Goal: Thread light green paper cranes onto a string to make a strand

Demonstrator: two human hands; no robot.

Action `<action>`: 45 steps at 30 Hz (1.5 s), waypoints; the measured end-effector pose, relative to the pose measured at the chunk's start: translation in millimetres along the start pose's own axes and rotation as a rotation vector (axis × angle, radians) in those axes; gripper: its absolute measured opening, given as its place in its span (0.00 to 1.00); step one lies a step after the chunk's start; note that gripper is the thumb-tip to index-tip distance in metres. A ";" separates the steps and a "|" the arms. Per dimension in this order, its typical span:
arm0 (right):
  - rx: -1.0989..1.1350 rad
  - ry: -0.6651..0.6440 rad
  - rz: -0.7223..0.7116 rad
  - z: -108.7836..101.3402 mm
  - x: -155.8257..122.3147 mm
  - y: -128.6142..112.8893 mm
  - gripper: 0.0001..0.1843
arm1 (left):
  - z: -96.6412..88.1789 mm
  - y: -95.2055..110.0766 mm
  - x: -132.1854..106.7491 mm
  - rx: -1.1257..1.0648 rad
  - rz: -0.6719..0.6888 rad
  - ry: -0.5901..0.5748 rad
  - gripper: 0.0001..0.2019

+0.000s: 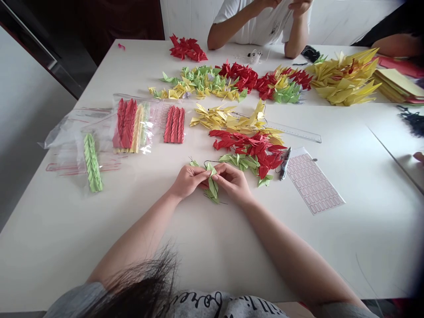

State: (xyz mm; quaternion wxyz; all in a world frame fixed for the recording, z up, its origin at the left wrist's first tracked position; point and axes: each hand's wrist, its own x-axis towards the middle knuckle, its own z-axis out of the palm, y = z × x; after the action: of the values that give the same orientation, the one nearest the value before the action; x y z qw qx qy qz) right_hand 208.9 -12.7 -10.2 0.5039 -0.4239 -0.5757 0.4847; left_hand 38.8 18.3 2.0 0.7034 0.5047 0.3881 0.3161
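My left hand (188,180) and my right hand (233,181) meet over the white table (205,247), both pinched on a small stack of green folded paper cranes (212,185). A thin dark thread trails from the stack. Just beyond my hands lie loose green cranes (240,161), red cranes (247,148) and yellow cranes (228,118).
Clear bags of stacked red, yellow and green cranes (130,126) lie at the left, with a green stack (92,162) nearer. A pen (285,163), label sheet (313,182) and ruler (294,131) lie right. More crane piles fill the far side, where another person's arms (291,35) rest.
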 end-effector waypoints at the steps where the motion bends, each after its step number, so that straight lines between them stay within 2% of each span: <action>1: 0.004 0.010 0.009 0.3 0.1 -0.7 0.17 | -0.4 -0.1 0.0 -0.002 -0.001 -0.006 0.14; 8: 0.070 0.080 0.114 5.1 -1.8 -5.9 0.19 | -2.4 -3.0 1.6 0.022 0.034 -0.030 0.11; 15: 0.061 0.133 0.103 7.8 -1.9 -5.7 0.20 | -5.0 -5.1 -1.0 0.020 0.038 -0.078 0.17; 21: 0.138 0.134 0.103 6.1 -0.5 -1.9 0.23 | -3.5 -5.8 -1.5 0.086 0.063 -0.075 0.18; 32: 0.121 0.190 0.111 3.3 0.0 -0.4 0.21 | -0.7 -0.3 -2.1 0.026 -0.008 -0.109 0.21; 40: -0.063 0.185 -0.022 5.0 -1.3 -1.8 0.19 | -0.1 -4.0 0.2 -0.029 0.019 0.006 0.24; 45: -0.093 0.215 0.004 6.4 -3.8 2.1 0.16 | 1.6 -2.7 -0.8 0.014 0.080 0.034 0.21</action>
State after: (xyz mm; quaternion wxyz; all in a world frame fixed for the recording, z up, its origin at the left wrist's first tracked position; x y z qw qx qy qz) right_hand 203.0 -16.9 -13.1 0.5416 -0.4973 -0.5393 0.4104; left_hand 39.9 16.1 0.0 0.6800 0.5194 0.3815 0.3497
